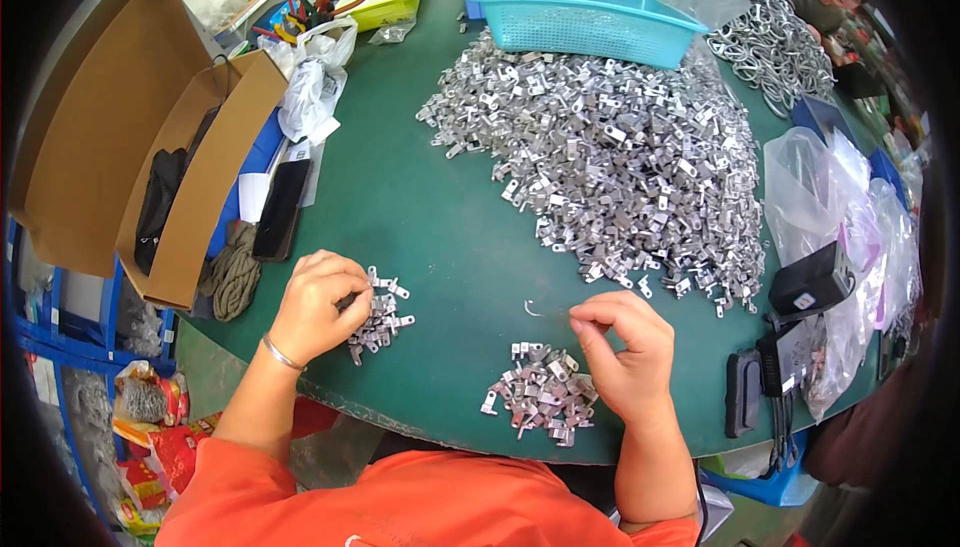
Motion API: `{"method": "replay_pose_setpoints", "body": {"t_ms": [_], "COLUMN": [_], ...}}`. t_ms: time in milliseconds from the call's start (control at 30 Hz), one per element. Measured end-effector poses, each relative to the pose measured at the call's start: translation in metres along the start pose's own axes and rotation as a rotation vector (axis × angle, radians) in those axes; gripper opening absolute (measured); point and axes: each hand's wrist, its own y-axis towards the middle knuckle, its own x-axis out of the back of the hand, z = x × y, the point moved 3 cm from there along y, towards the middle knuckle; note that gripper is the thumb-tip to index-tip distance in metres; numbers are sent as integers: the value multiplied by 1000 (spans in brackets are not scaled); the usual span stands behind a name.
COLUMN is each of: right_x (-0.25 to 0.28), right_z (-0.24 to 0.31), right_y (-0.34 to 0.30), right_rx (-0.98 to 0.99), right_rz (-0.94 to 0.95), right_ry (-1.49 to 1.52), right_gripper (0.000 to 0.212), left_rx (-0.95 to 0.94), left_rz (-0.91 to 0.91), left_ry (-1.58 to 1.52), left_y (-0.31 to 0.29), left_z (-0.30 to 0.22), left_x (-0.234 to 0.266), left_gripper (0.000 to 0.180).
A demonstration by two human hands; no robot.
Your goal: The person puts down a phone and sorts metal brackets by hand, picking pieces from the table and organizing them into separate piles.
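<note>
My left hand (322, 305) is closed, its fingers curled at the edge of a small pile of metal brackets (380, 327). Whatever may lie between its fingertips is hidden. My right hand (632, 347) has thumb and forefinger pressed together in a pinch, just beside and above a second small pile of brackets (540, 394); anything in the pinch is too small to make out. A thin, pale curved piece (531, 308) lies on the green table between the hands. Farther off spreads a large heap of the same silvery brackets (620, 157).
A turquoise basket (590, 22) rests at the heap's far side. To the left stand an open cardboard box (215, 172), a black phone-like slab (283, 209) and pliers (318, 9). Metal hooks (770, 42), plastic bags (840, 207) and a black box (812, 282) line the right.
</note>
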Motion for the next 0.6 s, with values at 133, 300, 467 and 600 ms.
{"method": "replay_pose_setpoints", "body": {"t_ms": [133,300,467,600], "right_x": [4,4,3,6], "right_z": [2,5,1,2], "right_y": [1,-1,0,-1], "right_rx": [-37,-32,-82,-38], "right_rz": [-9,-41,-53,-31], "right_ry": [-7,17,60,64], "right_gripper": [11,11,12,12], "left_rx": [-69,-60,0,-10], "left_rz": [-92,-42,113,140], "left_ry": [-129,-148,22,-63], "left_y": [50,130,153,150], "left_z": [-17,-35,-24,-26], "left_x": [-10,-77,-113,-107], "left_gripper": [7,10,9,7]}}
